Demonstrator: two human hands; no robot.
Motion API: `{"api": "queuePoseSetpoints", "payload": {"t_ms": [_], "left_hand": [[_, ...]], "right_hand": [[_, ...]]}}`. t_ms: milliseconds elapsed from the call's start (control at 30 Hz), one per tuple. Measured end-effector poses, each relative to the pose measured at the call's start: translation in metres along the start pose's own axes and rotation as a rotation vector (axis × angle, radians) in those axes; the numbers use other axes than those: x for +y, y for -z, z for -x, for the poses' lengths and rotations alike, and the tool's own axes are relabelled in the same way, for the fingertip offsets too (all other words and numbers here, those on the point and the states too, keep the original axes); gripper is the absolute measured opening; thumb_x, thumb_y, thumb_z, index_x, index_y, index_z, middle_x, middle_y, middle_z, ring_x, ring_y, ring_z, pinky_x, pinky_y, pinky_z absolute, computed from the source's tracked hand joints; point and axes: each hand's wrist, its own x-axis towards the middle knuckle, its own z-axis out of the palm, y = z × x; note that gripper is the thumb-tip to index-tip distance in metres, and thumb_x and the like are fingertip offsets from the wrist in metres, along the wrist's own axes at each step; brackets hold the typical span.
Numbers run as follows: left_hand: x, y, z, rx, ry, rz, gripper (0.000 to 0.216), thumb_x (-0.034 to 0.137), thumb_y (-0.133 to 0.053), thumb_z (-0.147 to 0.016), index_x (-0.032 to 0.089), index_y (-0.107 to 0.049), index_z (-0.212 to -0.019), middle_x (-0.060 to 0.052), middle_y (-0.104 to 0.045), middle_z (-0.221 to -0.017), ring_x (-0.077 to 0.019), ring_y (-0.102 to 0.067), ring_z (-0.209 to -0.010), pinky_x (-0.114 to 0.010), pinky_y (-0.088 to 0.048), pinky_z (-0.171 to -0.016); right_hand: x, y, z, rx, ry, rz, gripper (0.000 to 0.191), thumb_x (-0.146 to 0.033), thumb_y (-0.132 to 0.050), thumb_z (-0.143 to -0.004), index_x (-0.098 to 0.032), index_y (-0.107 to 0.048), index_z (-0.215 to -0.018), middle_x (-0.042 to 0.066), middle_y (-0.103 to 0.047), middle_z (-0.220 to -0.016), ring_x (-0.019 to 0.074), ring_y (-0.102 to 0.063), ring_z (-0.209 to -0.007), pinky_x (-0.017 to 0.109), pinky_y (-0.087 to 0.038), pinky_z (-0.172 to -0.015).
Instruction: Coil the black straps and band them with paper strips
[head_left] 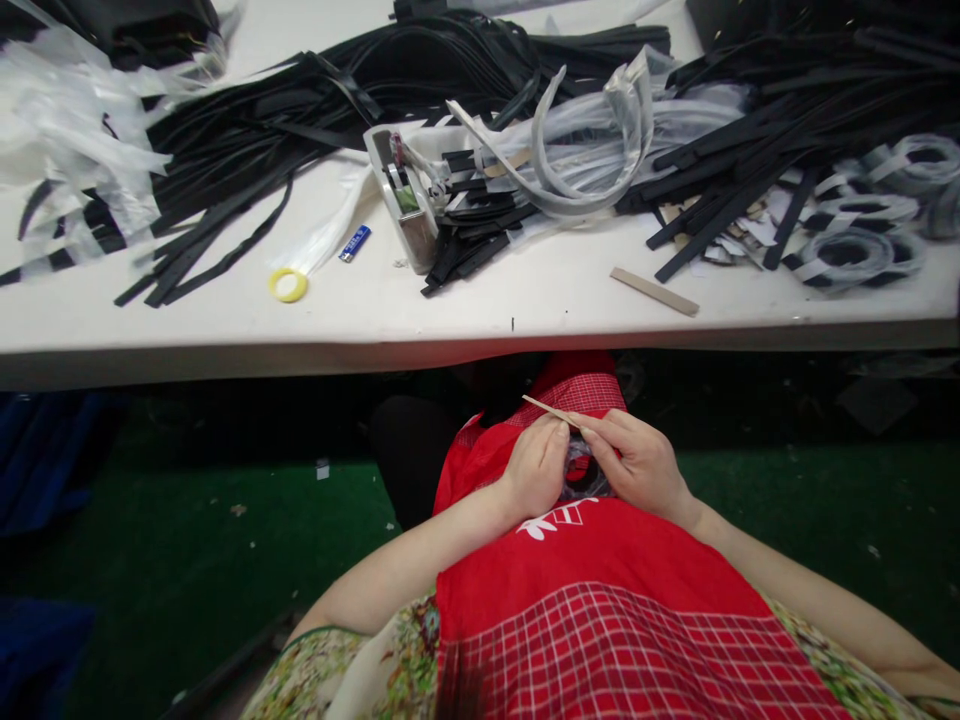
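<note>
Both hands rest in my lap over a red apron (600, 560). My left hand (534, 468) is curled shut around a small coiled black strip in a clear wrapper (579, 478). My right hand (637, 462) pinches the same coil from the right, and a thin tan paper strip (547, 408) sticks out up and to the left from between the fingertips. Most of the coil is hidden behind the fingers.
The white table (480, 310) ahead holds piles of black strips (300, 110), a metal tape dispenser (405, 200), a yellow tape ring (289, 285), a blue lighter (354, 243), finished coils (862, 240) at right and a tan strip (654, 292). Green floor lies below.
</note>
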Motion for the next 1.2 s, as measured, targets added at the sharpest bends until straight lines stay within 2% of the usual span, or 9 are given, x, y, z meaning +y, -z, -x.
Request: {"api": "queuePoseSetpoints", "payload": {"t_ms": [467, 700, 867, 1067, 1200], "left_hand": [[-0.0019, -0.0011, 0.0004, 0.001, 0.016, 0.033, 0.044, 0.031, -0.020, -0.102, 0.016, -0.060, -0.101, -0.011, -0.068, -0.106, -0.0205, -0.063, -0.100, -0.037, -0.050, -0.095], [-0.0050, -0.0022, 0.0018, -0.007, -0.018, -0.031, 0.047, 0.032, -0.016, -0.101, 0.015, -0.060, -0.102, -0.013, -0.068, -0.107, -0.0211, -0.063, -0.101, -0.038, -0.050, -0.097], [-0.0059, -0.0002, 0.0027, -0.016, -0.071, -0.054, 0.044, 0.029, -0.017, -0.100, 0.014, -0.058, -0.102, -0.015, -0.067, -0.109, -0.0229, -0.061, -0.103, -0.040, -0.048, -0.098], [-0.0010, 0.0033, -0.0008, -0.054, 0.043, 0.055, 0.032, 0.027, -0.026, -0.095, 0.018, -0.053, -0.082, -0.010, -0.064, -0.092, -0.0206, -0.058, -0.087, -0.037, -0.048, -0.087], [0.0012, -0.0003, -0.0061, -0.040, 0.183, 0.251, 0.023, 0.023, -0.033, -0.087, 0.019, -0.048, -0.069, -0.003, -0.057, -0.074, -0.0155, -0.054, -0.070, -0.028, -0.046, -0.069]], "right_hand": [[-0.0026, -0.0001, 0.0001, 0.012, -0.010, -0.002, 0.035, -0.031, -0.042, -0.099, -0.017, -0.069, -0.118, 0.003, -0.058, -0.072, 0.0155, -0.055, -0.066, 0.027, -0.043, -0.062], [-0.0011, -0.0007, 0.0005, 0.015, 0.019, 0.027, 0.035, -0.030, -0.042, -0.099, -0.016, -0.068, -0.119, 0.003, -0.057, -0.070, 0.0152, -0.055, -0.065, 0.027, -0.042, -0.061], [0.0016, -0.0023, 0.0028, 0.036, 0.085, 0.087, 0.034, -0.026, -0.044, -0.099, -0.014, -0.067, -0.121, 0.005, -0.060, -0.074, 0.0161, -0.056, -0.068, 0.028, -0.044, -0.066], [0.0032, -0.0038, 0.0053, 0.062, 0.159, 0.167, 0.034, -0.024, -0.047, -0.097, -0.016, -0.065, -0.125, 0.005, -0.059, -0.073, 0.0169, -0.056, -0.068, 0.029, -0.043, -0.065], [0.0028, -0.0042, 0.0067, 0.031, 0.172, 0.206, 0.036, -0.025, -0.047, -0.097, -0.016, -0.062, -0.129, 0.005, -0.059, -0.074, 0.0177, -0.055, -0.068, 0.031, -0.043, -0.065]]}}
